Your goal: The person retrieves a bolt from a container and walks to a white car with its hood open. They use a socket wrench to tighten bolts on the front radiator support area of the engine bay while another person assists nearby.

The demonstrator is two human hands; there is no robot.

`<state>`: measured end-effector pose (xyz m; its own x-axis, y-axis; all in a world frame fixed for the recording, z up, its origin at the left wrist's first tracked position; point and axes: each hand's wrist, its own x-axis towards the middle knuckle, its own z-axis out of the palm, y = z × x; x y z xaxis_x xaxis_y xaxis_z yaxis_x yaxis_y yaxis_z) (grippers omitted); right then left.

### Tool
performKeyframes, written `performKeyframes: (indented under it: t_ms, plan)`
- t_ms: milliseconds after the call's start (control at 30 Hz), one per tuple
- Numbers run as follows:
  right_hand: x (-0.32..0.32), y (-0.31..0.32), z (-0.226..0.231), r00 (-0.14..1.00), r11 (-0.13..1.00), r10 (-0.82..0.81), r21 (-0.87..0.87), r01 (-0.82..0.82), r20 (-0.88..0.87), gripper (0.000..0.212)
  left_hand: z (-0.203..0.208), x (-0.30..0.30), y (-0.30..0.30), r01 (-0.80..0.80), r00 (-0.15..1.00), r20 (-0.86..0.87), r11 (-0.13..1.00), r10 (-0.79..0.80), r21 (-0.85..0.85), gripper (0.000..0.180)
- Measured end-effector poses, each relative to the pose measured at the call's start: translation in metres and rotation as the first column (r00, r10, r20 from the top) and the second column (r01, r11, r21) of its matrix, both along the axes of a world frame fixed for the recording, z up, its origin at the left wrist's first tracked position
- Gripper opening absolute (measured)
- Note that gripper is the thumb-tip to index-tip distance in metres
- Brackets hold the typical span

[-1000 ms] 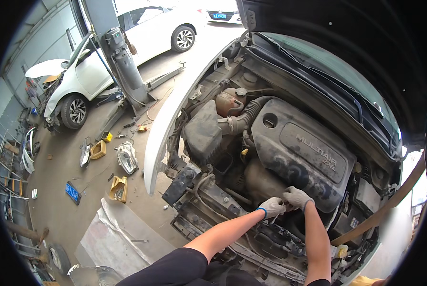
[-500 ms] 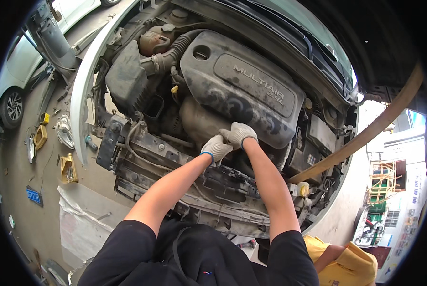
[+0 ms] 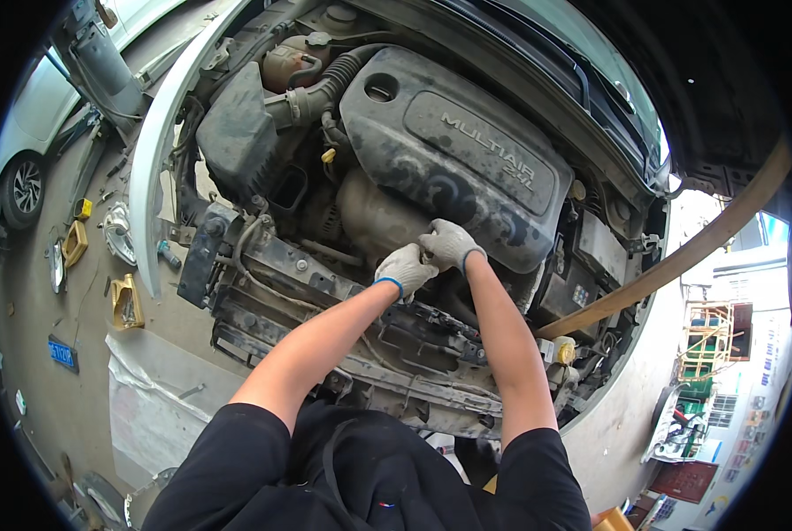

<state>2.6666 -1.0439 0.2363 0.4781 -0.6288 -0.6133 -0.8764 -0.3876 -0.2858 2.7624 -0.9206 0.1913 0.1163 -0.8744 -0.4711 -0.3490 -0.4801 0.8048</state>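
Both my hands wear off-white knit gloves and meet above the front of a car's engine bay. My left hand (image 3: 405, 269) has its fingers curled together beside my right hand (image 3: 453, 245), whose fingers are also bent in a pinch. Whatever sits between the fingertips is too small and too covered to name. Just behind the hands lies a rounded metal heat shield (image 3: 365, 212). Beyond it is the dusty black engine cover (image 3: 471, 146). In front of my wrists runs the exposed front crossmember (image 3: 343, 310), with its bumper removed.
A wooden prop (image 3: 679, 257) slants up at the right to the raised hood. The black air filter box (image 3: 232, 133) stands at left beside a pale fender (image 3: 153, 177). Yellow oil jugs (image 3: 126, 303), a headlight (image 3: 118, 234) and a white sheet (image 3: 153, 403) lie on the floor.
My hands stay together at the same spot, my right fingers shifting slightly. At lower right, the person in yellow has moved mostly out of view.
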Motion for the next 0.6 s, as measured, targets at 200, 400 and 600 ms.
performKeyframes:
  t_ms: [200, 400, 600]
  plan:
    - [-0.007, 0.005, 0.000, 0.965, 0.977, -0.212, 0.055, 0.206, 0.155, 0.039, 0.003, 0.030, -0.004, 0.565, 0.817, 0.023, 0.807, -0.576, 0.174, 0.026]
    - [-0.014, -0.002, -0.008, 0.970, 0.988, -0.151, 0.067, 0.140, 0.193, 0.038, -0.006, 0.034, -0.006, 0.648, 0.762, -0.164, 0.741, -0.627, 0.175, 0.023]
    - [0.002, -0.002, 0.008, 0.997, 0.996, -0.071, 0.061, 0.069, 0.025, 0.039, -0.016, 0.039, 0.008, 0.539, 0.832, -0.250, 0.828, -0.495, 0.154, 0.028]
